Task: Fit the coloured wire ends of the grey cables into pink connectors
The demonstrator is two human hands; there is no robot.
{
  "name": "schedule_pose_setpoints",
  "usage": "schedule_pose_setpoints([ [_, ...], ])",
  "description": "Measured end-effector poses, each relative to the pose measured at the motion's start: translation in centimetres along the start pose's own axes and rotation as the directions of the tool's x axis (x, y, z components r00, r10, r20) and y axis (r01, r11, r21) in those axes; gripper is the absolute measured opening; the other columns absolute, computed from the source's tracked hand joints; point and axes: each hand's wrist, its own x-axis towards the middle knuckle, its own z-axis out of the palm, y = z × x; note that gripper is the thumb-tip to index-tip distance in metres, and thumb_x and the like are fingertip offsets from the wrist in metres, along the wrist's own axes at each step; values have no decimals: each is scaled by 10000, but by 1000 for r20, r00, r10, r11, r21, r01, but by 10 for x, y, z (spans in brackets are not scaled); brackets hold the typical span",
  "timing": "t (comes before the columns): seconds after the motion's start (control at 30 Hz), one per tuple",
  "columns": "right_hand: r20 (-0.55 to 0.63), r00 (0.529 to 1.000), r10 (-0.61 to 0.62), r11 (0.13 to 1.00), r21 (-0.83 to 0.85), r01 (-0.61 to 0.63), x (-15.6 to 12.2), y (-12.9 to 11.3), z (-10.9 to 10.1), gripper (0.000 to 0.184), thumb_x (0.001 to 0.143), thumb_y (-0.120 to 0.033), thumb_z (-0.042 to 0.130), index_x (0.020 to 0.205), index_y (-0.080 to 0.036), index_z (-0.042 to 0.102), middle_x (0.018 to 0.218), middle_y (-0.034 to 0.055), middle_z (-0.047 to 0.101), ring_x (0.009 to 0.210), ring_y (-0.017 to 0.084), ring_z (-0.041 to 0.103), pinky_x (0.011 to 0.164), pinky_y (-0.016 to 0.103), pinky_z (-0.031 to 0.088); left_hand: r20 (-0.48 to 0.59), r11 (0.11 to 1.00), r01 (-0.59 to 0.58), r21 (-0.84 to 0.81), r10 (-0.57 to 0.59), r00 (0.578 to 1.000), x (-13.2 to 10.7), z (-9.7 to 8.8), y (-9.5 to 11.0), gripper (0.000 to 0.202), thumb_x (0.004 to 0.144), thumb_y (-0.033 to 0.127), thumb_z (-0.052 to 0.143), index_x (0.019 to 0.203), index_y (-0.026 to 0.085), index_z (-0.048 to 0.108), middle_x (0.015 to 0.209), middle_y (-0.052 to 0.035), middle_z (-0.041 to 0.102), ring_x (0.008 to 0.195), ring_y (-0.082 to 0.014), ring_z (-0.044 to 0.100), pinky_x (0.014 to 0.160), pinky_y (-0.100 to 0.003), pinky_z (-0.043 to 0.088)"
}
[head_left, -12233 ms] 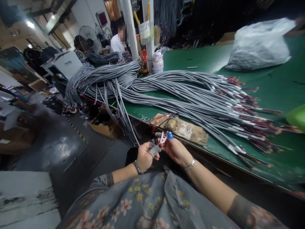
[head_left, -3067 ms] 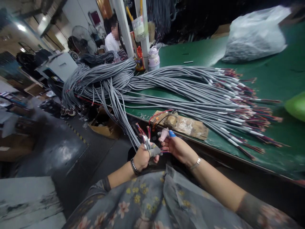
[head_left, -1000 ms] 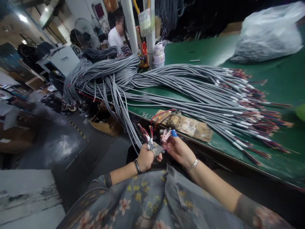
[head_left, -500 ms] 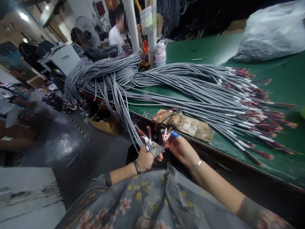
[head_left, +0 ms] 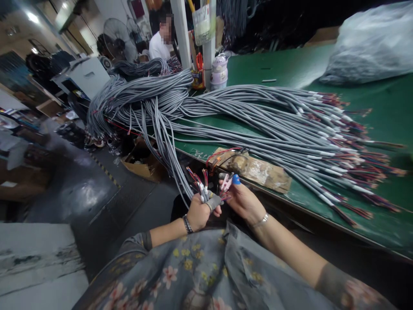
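My left hand (head_left: 197, 214) is closed round the stripped ends of a few grey cables (head_left: 176, 172) that hang off the table edge; coloured wires (head_left: 197, 177) fan out above its fist, and a grey cot covers one finger. My right hand (head_left: 242, 201) is beside it, pinching the coloured wires at the left hand's fingertips. It wears a blue cot (head_left: 236, 179) and a pink cot (head_left: 225, 182) on its fingertips. Both hands are above my lap in front of the green table (head_left: 371, 107).
A large bundle of grey cables (head_left: 258, 116) with coloured wire ends lies across the table. A taped brown block (head_left: 254, 169) sits at the near edge. A white plastic bag (head_left: 371, 47) lies far right. A person in white (head_left: 160, 41) sits beyond a white post (head_left: 180, 30). A cardboard box (head_left: 142, 163) is on the floor.
Since 12 s ago my left hand has gathered several cable ends instead of one. Over the last second both hands stay together at the wire ends, with only small finger movement.
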Motion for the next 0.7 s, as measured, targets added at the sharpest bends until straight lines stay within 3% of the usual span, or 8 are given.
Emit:
schedule_pose_setpoints([
  [0.17, -43, 999, -6, 1000, 21, 7, -2, 1, 3, 316, 674, -511, 746, 778, -220, 683, 721, 13, 697, 593, 149, 571, 575, 289, 447, 10, 1000, -7, 3, 7, 1000, -1, -1, -1, 408, 623, 523, 715, 556, 159, 545, 444, 13, 537, 395, -80, 460, 425, -212, 417],
  [0.43, 22, 998, 51, 998, 27, -51, -9, -4, 5, 396, 723, -628, 630, 736, -234, 672, 774, 28, 704, 619, 144, 583, 565, 269, 459, 1, 1000, -21, -17, 21, 1000, -9, -6, 2, 438, 616, 551, 715, 533, 156, 546, 446, 1, 548, 388, -85, 475, 418, -221, 419],
  [0.7, -18, 1000, 8, 1000, -22, -8, -12, -4, 2, 248, 700, -459, 729, 796, -230, 712, 763, 14, 705, 625, 124, 580, 527, 228, 442, -45, 994, -76, -73, 73, 996, -8, -5, -2, 418, 636, 535, 721, 568, 154, 562, 472, 3, 569, 408, -88, 491, 429, -223, 438],
])
